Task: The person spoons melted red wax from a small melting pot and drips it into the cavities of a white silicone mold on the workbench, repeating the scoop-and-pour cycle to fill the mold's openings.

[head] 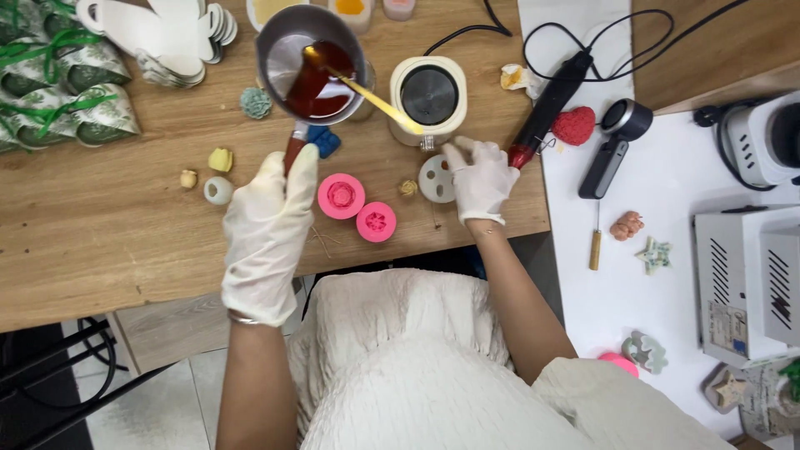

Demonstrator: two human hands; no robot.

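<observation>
Wax, red and fluid, is tilting in the metal pot (310, 62) that the left hand (268, 225) is gripping by its handle, likely heavy and spill-prone, while the right hand (481, 179) is pinching the yellow stirrer (379, 102) above the desk (100, 217).

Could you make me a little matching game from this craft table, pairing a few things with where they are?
Things:
1. small metal pouring pot of red liquid
2. long yellow stirring stick
3. two round pink silicone moulds
4. red heart-shaped piece

Places:
A. between the two gloved hands
B. on the white surface, beside the black tool
C. held by the left hand
D. held by the right hand

Pairs: 1-C, 2-D, 3-A, 4-B
</observation>
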